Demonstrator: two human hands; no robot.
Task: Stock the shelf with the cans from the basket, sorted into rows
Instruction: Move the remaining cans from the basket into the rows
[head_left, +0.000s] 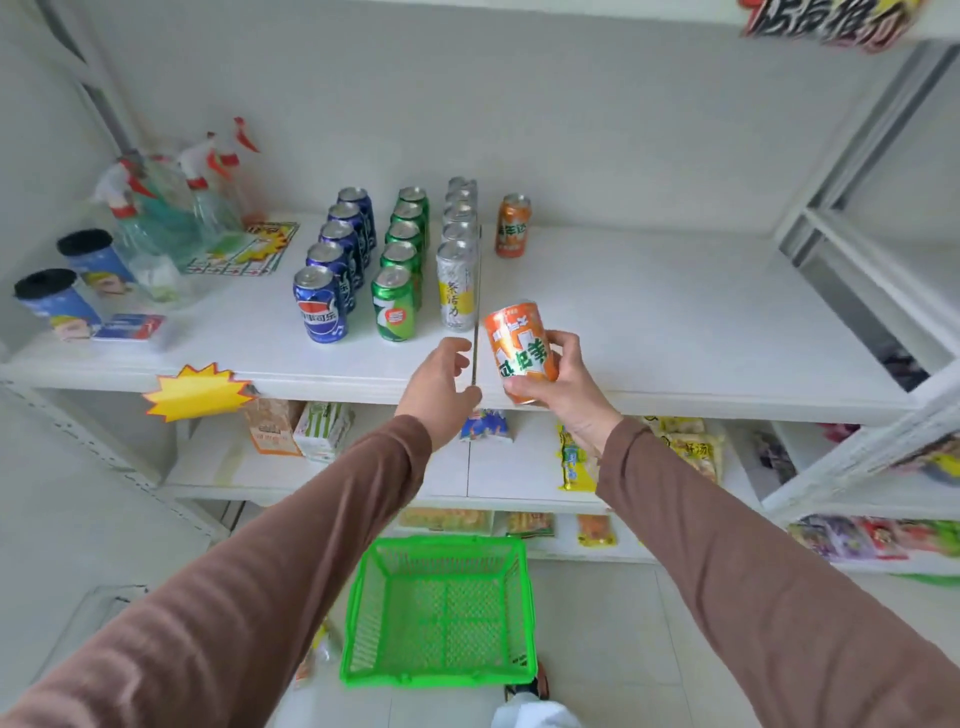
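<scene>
A: Where is the can she's working with?

B: The right hand (563, 382) grips an orange can (521, 351), fingers (524, 387) and thumb curled round its body. It is tilted, top leaning away, in the air over the front edge of the shelf (675, 322), just right of the seam in the shelf board.

A: And the other hand?

B: The left hand (440, 391) holds nothing. Its fingers are loosely curled and relaxed, just left of the orange can, apart from it.

A: What stands on the shelf?

B: Taking the held can as the mark: behind it and to the left run three rows front to back, a white row (457, 260) nearest, then a green row (402, 260), then a blue row (335, 265). Five cans show in each of the blue and green rows. A single orange can (512, 226) stands upright well behind the held one, just right of the white row.

A: The basket?

B: The green basket (441, 618) sits on the floor, below the held can, between the two brown sleeves. No cans show inside it.

A: Anything else?

B: Far left of the held can, spray bottles (171, 208) and two black-lidded cups (78, 280).
</scene>
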